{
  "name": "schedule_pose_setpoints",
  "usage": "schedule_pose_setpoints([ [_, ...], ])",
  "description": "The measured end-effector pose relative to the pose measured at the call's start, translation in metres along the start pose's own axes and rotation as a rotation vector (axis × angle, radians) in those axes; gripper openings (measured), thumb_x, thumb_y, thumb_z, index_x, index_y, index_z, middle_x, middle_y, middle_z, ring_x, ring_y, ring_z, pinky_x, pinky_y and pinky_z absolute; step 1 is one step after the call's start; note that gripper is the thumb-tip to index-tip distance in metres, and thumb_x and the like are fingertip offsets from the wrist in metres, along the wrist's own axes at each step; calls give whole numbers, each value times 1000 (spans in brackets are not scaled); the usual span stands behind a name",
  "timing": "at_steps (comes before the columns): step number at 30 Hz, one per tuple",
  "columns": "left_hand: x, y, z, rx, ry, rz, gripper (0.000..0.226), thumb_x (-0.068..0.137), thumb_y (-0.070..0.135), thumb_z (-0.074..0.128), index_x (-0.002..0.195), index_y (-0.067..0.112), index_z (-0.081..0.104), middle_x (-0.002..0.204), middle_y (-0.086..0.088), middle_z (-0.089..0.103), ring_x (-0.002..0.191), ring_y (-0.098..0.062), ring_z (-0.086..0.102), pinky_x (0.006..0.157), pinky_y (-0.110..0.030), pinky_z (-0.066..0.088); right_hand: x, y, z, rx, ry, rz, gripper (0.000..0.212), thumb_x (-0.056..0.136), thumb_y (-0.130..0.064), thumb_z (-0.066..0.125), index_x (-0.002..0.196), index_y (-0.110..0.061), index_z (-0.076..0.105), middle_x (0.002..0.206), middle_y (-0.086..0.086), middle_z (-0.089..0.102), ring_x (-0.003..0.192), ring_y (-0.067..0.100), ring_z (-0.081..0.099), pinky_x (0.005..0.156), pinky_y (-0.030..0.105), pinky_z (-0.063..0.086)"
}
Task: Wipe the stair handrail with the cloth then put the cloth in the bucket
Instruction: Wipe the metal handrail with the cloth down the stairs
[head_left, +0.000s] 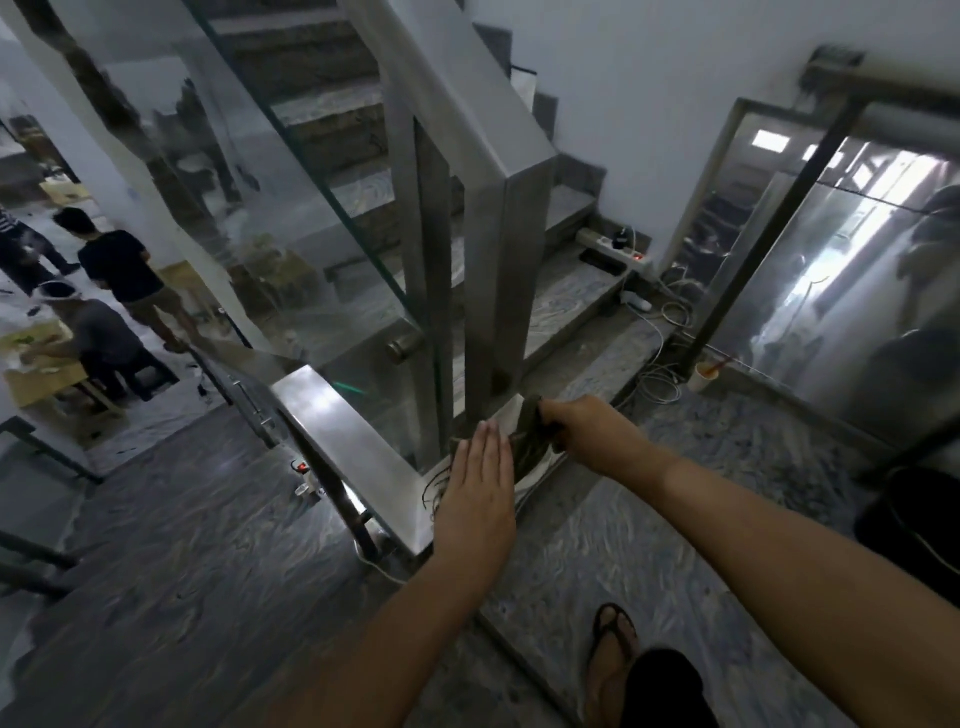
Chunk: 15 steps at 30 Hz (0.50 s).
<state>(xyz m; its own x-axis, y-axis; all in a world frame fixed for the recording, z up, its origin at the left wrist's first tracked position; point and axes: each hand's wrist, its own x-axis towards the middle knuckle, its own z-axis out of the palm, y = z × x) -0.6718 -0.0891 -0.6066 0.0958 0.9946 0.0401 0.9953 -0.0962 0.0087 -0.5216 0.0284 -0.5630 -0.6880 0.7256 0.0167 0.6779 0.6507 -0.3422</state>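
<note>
A flat stainless-steel handrail (337, 421) turns a corner in the middle of the head view and climbs beside the stairs. On that corner lies a dark frayed cloth (527, 447), loose threads hanging off it. My left hand (480, 486) lies flat on the rail and on the cloth's near end, fingers straight and together. My right hand (576, 418) grips the cloth's far end. A dark bucket (911, 519) stands on the floor at the right edge, partly cut off.
A glass panel (291, 218) and steel posts (501, 291) stand under the rail. A power strip (615, 252) and white cables (660, 374) lie on the steps. A small cup (704, 375) stands by a shiny lift door (841, 291). People stand below at the left (122, 265).
</note>
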Motion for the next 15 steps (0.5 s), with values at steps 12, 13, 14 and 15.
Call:
schedule_pose_setpoints([
  [12, 109, 35, -3, 161, -155, 282, 55, 95, 5, 19, 145, -6, 0, 157, -25, -2, 145, -35, -6, 116, -44, -7, -38, 90, -23, 145, 118, 301, 21, 76, 7, 59, 91, -5, 66, 87, 19, 68, 82, 33, 63, 73, 46, 51],
  [13, 122, 42, -3, 155, -175, 282, 53, 94, 5, 17, 145, -6, 9, 156, -26, 8, 145, -36, 2, 118, -45, -2, -39, 103, -26, 151, 129, 330, 21, 75, 7, 57, 90, -4, 65, 87, 21, 67, 82, 35, 62, 72, 47, 50],
  [14, 134, 48, -3, 129, -201, 265, 51, 93, 6, 19, 143, -4, 21, 153, -25, 21, 143, -36, 15, 118, -44, 8, -40, 116, -30, 152, 136, 360, 20, 75, 7, 55, 89, -5, 64, 87, 21, 66, 81, 36, 61, 71, 47, 50],
  [15, 149, 53, -3, 71, -237, 224, 45, 94, 9, 27, 138, -1, 35, 146, -24, 36, 136, -35, 31, 115, -43, 21, -41, 130, -34, 152, 137, 385, 20, 75, 6, 54, 88, -6, 63, 87, 20, 66, 81, 36, 60, 70, 47, 50],
])
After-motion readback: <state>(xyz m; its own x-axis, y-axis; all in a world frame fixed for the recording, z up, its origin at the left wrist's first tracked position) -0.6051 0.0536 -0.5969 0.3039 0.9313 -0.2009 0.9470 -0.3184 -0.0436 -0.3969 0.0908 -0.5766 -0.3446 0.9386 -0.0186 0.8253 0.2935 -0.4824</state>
